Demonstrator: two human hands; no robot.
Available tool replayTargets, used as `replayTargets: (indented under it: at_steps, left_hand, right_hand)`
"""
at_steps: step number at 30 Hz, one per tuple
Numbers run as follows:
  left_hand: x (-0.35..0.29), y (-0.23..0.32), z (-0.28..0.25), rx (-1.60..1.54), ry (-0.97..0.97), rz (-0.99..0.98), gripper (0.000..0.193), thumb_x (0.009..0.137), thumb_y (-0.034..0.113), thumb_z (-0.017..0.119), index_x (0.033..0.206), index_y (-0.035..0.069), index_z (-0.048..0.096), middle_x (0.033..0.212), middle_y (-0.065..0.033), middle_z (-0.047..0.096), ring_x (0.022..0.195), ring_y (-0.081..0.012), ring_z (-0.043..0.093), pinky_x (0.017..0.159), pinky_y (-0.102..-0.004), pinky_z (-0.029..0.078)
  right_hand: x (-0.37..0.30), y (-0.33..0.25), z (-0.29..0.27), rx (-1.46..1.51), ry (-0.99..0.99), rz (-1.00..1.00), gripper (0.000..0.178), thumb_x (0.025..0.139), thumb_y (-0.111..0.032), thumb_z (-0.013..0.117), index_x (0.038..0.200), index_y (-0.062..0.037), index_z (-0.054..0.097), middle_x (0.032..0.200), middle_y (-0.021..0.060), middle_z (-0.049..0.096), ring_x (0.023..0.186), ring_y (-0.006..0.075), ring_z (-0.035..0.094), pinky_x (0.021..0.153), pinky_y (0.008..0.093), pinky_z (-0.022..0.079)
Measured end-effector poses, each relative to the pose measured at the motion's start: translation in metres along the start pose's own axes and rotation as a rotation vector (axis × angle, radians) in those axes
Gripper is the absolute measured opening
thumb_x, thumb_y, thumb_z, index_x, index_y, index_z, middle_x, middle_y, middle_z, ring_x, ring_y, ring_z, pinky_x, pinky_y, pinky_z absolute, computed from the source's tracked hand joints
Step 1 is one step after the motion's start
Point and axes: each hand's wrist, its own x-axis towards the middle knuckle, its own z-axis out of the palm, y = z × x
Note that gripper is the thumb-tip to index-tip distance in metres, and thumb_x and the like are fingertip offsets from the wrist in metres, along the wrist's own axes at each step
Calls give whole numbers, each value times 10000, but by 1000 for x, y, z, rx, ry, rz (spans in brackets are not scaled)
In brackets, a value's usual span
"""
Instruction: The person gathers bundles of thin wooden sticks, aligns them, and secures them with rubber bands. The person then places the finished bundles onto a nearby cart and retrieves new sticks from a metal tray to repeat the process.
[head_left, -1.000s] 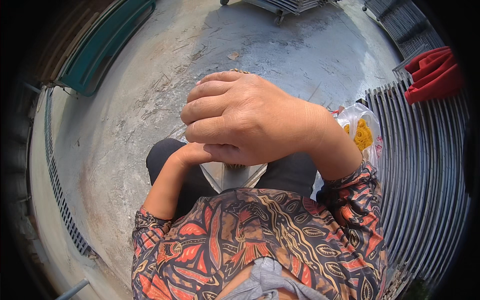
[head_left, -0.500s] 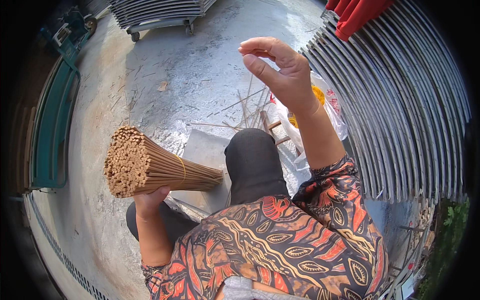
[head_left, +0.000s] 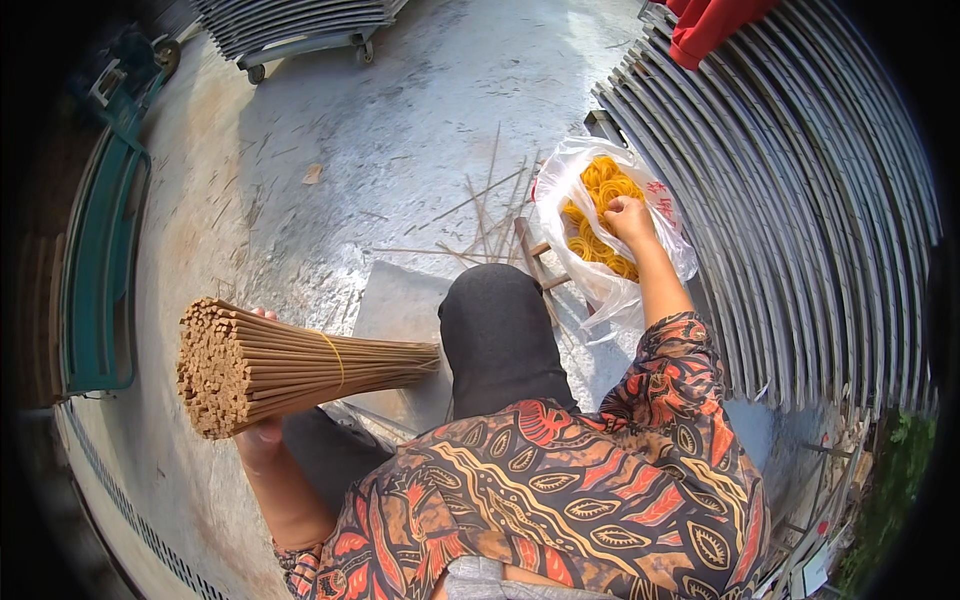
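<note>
My left hand is wrapped round a thick bundle of brown incense sticks, with fingertips showing on its far side. The bundle lies nearly level, its wide blunt end to the left and its narrow end by my knee. A yellow rubber band circles it about midway. My right hand reaches into an open clear plastic bag at the right. Its fingers are pinched together on a heap of yellow rubber bands; how many they hold is hidden.
A small wooden stool stands beside the bag. Loose thin sticks litter the concrete floor by a grey flat sheet. Stacked grey racks curve along the right, with red cloth over them. A wheeled rack trolley stands far off; a green metal frame is at left.
My right hand has come down from mid-air into the bag of rubber bands, and its fingers have closed. The left hand has shifted the incense bundle slightly left and nearer to me.
</note>
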Motion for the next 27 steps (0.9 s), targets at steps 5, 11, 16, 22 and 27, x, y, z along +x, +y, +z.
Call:
replayTargets:
  at_steps: [5, 11, 16, 22, 27]
  left_hand:
    - [5, 1, 5, 32, -10, 9, 1112, 605, 702, 649, 1389, 21, 255, 1382, -150, 359, 1289, -312, 339, 1089, -467, 258]
    - [6, 5, 9, 18, 7, -42, 1164, 564, 696, 686, 1395, 16, 237, 1394, -171, 339, 1284, -316, 348, 1078, -459, 280]
    - [10, 20, 21, -134, 38, -186, 1227, 480, 587, 820, 1397, 15, 238, 1396, -177, 337, 1269, -298, 372, 1053, -446, 322]
    - [16, 21, 26, -324, 70, -57, 1201, 481, 430, 881, 1420, 93, 211, 1409, -204, 301, 1223, -305, 434, 1014, -448, 385]
    - [18, 40, 24, -529, -40, -117, 1310, 428, 94, 871, 1445, 143, 48, 1397, -120, 340, 1279, -273, 365, 1052, -390, 319]
  right_hand:
    - [-4, -1, -8, 63, 51, 77, 164, 728, -197, 668, 824, -65, 676, 813, 123, 674, 765, 255, 645, 708, 356, 496]
    - [-5, -8, -45, 662, 102, 115, 70, 790, -100, 614, 829, -43, 611, 719, 19, 624, 572, 64, 536, 492, 200, 413]
    - [-18, -71, -81, 767, 45, -31, 118, 801, -74, 587, 901, -10, 591, 730, 37, 621, 597, 57, 531, 534, 188, 417]
    - [-87, -250, -88, 993, -585, -473, 102, 874, -104, 585, 923, -16, 575, 739, -8, 594, 680, 54, 547, 610, 197, 434]
    - [-142, -360, -69, 820, -799, -1002, 94, 875, -109, 589, 944, -46, 580, 719, 8, 576, 673, 67, 522, 624, 226, 447]
